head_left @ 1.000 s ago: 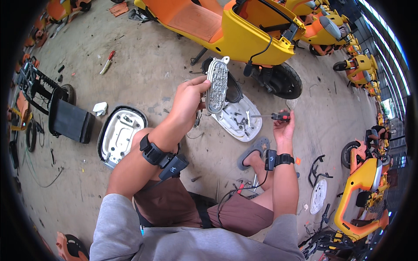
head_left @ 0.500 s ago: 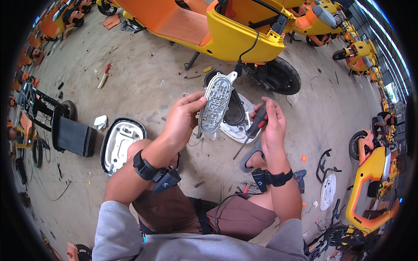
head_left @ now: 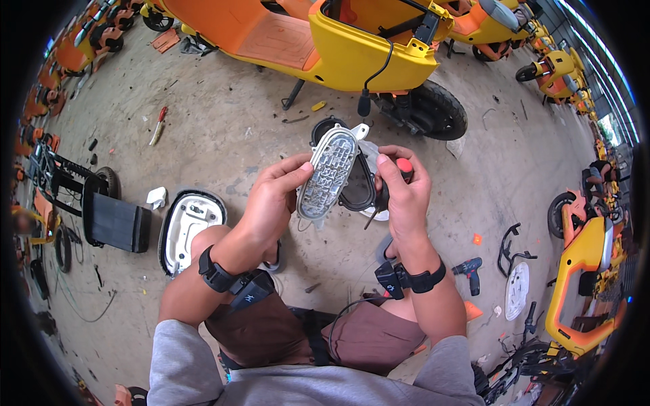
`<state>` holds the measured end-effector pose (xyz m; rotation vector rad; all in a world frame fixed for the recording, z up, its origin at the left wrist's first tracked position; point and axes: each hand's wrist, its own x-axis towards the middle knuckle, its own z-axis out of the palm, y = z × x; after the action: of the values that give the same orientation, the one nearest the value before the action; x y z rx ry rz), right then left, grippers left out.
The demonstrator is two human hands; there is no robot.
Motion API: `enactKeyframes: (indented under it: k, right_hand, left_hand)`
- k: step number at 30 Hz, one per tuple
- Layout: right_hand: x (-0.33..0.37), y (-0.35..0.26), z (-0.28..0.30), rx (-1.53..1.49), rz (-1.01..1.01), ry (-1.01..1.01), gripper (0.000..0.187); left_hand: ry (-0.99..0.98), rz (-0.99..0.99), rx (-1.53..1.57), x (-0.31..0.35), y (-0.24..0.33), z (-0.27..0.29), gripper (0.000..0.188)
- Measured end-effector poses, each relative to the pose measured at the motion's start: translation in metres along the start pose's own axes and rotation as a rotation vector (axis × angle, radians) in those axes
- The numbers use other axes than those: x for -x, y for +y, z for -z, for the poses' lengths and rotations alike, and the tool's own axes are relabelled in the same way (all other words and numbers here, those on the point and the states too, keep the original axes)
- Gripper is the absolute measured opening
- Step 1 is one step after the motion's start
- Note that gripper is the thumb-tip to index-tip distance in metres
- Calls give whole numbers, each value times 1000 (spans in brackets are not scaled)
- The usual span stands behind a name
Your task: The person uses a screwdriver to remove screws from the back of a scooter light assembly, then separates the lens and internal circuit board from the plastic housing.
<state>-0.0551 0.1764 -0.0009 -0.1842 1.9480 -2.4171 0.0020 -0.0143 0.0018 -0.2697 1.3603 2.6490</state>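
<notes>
My left hand (head_left: 272, 196) grips the left edge of an oval headlight unit (head_left: 328, 177) with a pale rim and a clear, faceted face, tilted in front of me. Close to its right side, my right hand (head_left: 404, 193) is closed around a screwdriver (head_left: 382, 196). The red handle end pokes out above the fingers and the thin shaft points down. Right thumb and fingertips are pinched beside a greyish patch; whether they touch it is unclear. Behind the headlight is a black oval frame (head_left: 365, 193), partly hidden, over a white cover (head_left: 381, 216) on the floor.
A yellow and orange scooter (head_left: 376, 61) stands ahead, a cable dangling from its front. To the left lie a white shell with black rim (head_left: 186, 233), a black box (head_left: 116, 222) and a red-handled tool (head_left: 160, 123). A cordless drill (head_left: 468, 272) and a white plate (head_left: 517, 291) lie right.
My right hand has moved left and closer to the headlight, and the screwdriver has turned so its red end shows. The headlight has shifted slightly down and left. The view has shifted a little.
</notes>
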Motion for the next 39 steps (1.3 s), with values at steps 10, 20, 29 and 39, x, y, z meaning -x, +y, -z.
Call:
enactKeyframes:
  k: [10, 20, 29, 39]
  right_hand:
    - [5, 7, -3, 241, 129, -39, 20]
    - [7, 6, -16, 270, 120, -85, 34]
    - [8, 18, -19, 252, 123, -112, 43]
    - [10, 23, -21, 315, 133, -131, 49]
  left_hand:
    - [34, -69, -176, 3, -5, -2, 38]
    - [65, -207, -389, -3, -16, 3, 40]
    - [74, -213, -503, -2, -16, 4, 42]
    - [81, -253, -506, -1, -15, 3, 45]
